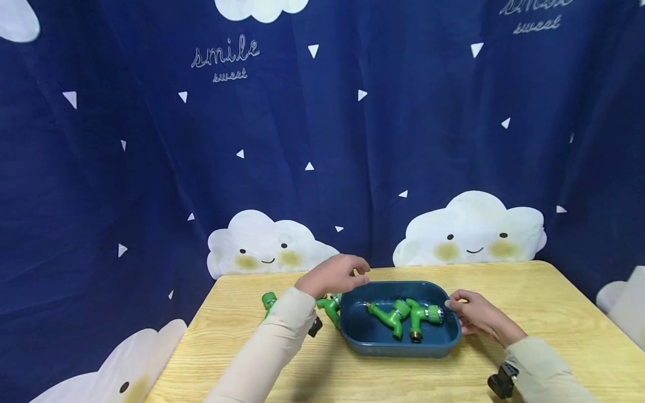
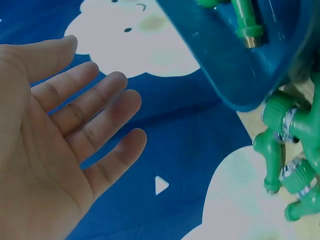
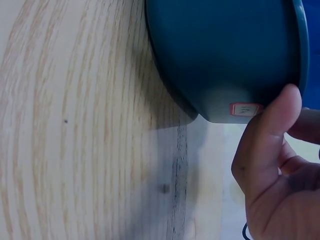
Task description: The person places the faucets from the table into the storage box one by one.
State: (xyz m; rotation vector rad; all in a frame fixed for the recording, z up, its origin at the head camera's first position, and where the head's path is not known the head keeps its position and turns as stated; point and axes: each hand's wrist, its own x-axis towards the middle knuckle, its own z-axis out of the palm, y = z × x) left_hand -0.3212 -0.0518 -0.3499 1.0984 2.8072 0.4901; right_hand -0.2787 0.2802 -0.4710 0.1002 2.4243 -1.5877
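Observation:
A dark blue plastic bin (image 1: 398, 350) stands on the table with two green plastic taps in it. One tap (image 1: 391, 319) lies near the middle, the other tap (image 1: 416, 318) just right of it. My left hand (image 1: 336, 275) hovers by the bin's left rim, holding nothing. Its fingers look loosely extended in the left wrist view, apart from the bin. At the opposite end, my right hand (image 1: 476, 314) pinches the bin's rim between thumb and fingers. More green taps (image 2: 295, 120) lie left of the bin, partly hidden by my left arm in the head view.
The light wooden table (image 1: 529, 302) reaches back to a dark blue curtain (image 1: 282, 129) printed with white clouds and triangles. One green tap (image 1: 330, 307) lies close against the bin's left side; another tap (image 1: 269, 300) is farther left. A small label (image 3: 245, 109) sticks to the bin's outer wall.

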